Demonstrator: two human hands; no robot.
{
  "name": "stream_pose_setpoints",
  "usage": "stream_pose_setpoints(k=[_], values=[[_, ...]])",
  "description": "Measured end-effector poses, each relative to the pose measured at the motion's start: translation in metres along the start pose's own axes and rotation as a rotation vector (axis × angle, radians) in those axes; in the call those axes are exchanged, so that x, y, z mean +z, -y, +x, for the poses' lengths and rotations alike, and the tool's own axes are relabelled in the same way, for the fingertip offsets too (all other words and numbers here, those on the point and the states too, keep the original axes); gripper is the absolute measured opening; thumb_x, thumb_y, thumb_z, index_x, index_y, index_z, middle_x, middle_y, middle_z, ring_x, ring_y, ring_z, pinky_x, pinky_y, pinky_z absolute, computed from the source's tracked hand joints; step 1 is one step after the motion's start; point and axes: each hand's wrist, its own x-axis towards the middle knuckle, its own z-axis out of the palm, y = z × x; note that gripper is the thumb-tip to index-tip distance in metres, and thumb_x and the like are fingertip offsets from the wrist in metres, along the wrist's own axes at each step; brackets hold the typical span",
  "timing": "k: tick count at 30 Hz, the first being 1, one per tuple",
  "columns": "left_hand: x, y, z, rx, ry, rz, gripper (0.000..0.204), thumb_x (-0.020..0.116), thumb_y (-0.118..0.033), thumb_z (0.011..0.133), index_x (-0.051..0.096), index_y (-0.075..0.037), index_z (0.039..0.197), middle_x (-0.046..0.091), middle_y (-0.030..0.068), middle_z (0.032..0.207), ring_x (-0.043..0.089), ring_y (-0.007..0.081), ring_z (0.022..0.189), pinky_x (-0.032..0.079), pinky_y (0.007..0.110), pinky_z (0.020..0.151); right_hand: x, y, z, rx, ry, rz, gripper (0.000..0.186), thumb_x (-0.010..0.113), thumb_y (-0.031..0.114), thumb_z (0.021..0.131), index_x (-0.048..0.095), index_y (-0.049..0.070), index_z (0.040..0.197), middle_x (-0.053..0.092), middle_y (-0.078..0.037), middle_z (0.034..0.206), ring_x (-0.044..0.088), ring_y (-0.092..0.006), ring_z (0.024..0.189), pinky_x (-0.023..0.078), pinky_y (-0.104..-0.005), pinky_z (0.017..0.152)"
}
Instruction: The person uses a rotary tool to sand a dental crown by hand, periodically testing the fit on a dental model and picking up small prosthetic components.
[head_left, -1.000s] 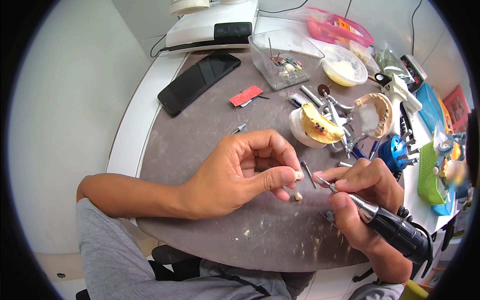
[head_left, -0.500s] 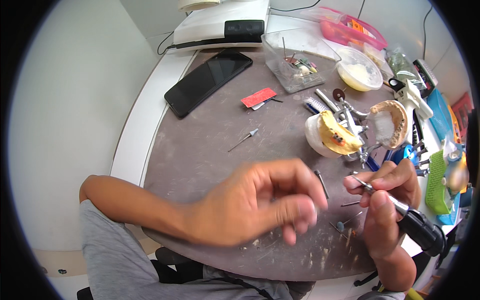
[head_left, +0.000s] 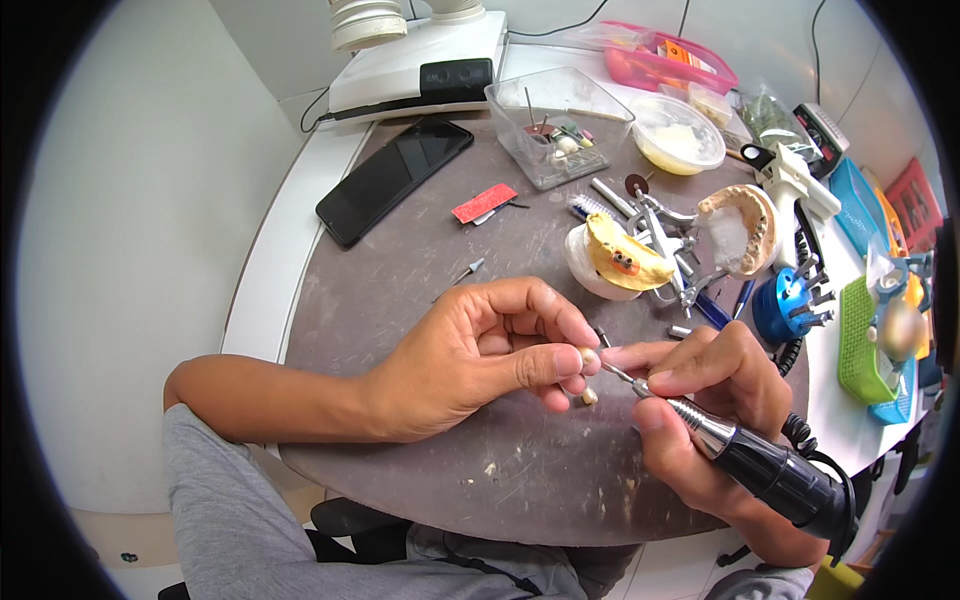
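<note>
Left hand (head_left: 475, 355) grip pinching cream piece (head_left: 586, 355); right hand (head_left: 740, 385) grip round black handpiece (head_left: 775, 470), bur (head_left: 618, 374) near piece, contact unclear.

The scuffed grey-brown surface (head_left: 385, 275) curved along its near edge, where pale crumbs (head_left: 490, 468) lay. A black phone (head_left: 395, 182) lay far left, a red strip (head_left: 484, 203) to its right, a grey-tipped bit (head_left: 475, 266) nearer. A clear box (head_left: 528, 162) and round tub (head_left: 680, 166) stood far; a yellow-and-white plaster model (head_left: 612, 262) and blue stand (head_left: 778, 308) stood right. A small tooth-coloured piece (head_left: 590, 397) lay nearer.
</note>
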Motion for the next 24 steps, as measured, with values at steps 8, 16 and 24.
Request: stream_pose_setpoints(k=[8,16,24], values=[[0.0054,-0.0035,-0.003,-0.051,-0.077,0.03,0.016,0.061,-0.004,0.09,0.06,0.004,0.104,0.066,0.0133,0.092,0.066,0.0165,0.082,0.056,0.026,0.07,0.0041,-0.0041,-0.0009,-0.042,-0.026,-0.034,0.017,0.07,-0.005,0.067,0.059,-0.003,0.079,0.059,-0.01,0.067,0.07,-0.0248,0.072,0.059,-0.0334,0.069],[0.0046,-0.0025,-0.0024,-0.041,-0.075,0.052,0.014,0.062,-0.003,0.089,0.062,0.004,0.101,0.066,0.0135,0.091,0.067,0.0166,0.081,0.057,0.026,0.07,0.0046,-0.0028,-0.0004,-0.044,-0.026,-0.082,0.018,0.071,-0.005,0.065,0.06,-0.002,0.078,0.061,-0.01,0.067,0.071,-0.0268,0.075,0.055,-0.0279,0.06],[0.002,-0.0023,-0.0035,-0.062,-0.073,0.115,0.015,0.063,-0.004,0.088,0.063,0.004,0.101,0.066,0.0118,0.092,0.065,0.0134,0.08,0.056,0.024,0.07,0.0062,-0.0032,0.0048,0.005,0.043,-0.133,0.02,0.073,-0.004,0.062,0.062,-0.001,0.08,0.066,-0.014,0.075,0.07,-0.0238,0.073,0.054,-0.0282,0.063]])
